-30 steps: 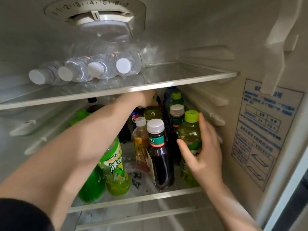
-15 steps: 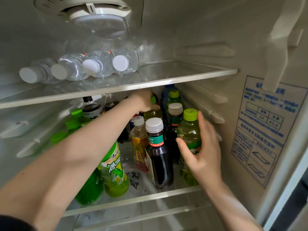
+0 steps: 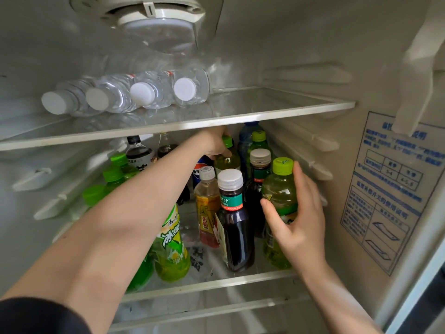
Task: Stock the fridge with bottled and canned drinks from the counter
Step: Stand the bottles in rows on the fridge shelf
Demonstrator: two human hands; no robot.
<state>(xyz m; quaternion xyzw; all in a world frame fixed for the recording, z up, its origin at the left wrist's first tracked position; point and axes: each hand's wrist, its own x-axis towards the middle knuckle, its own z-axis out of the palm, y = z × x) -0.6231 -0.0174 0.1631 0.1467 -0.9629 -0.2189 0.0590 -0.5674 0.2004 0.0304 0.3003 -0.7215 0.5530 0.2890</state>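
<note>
Both hands are inside the fridge (image 3: 313, 44). Nearest, the right hand (image 3: 301, 220) wraps thumb and fingers round a green-capped tea bottle (image 3: 280, 189) standing at the front right corner of the middle shelf (image 3: 216, 284), likely steadying it upright beside the dark bottle (image 3: 237, 232). Farther in, the left hand (image 3: 215, 144) reaches under the upper shelf (image 3: 289, 112) and grips the neck of a pale yellow bottle (image 3: 227, 162) near the back edge, probably seating it in the rear row. Water bottles (image 3: 154, 92) lie flat above.

Above my left hand (image 3: 215, 143) I see the upper glass shelf (image 3: 277, 102) carrying four water bottles (image 3: 154, 90) on their sides. The lower shelf (image 3: 204, 286) bears upright drinks: a pale green bottle (image 3: 280, 189) in my right hand (image 3: 301, 218), a dark bottle (image 3: 237, 235) beside its thumb, and a green-capped bottle (image 3: 227, 162) under my left hand.
</note>
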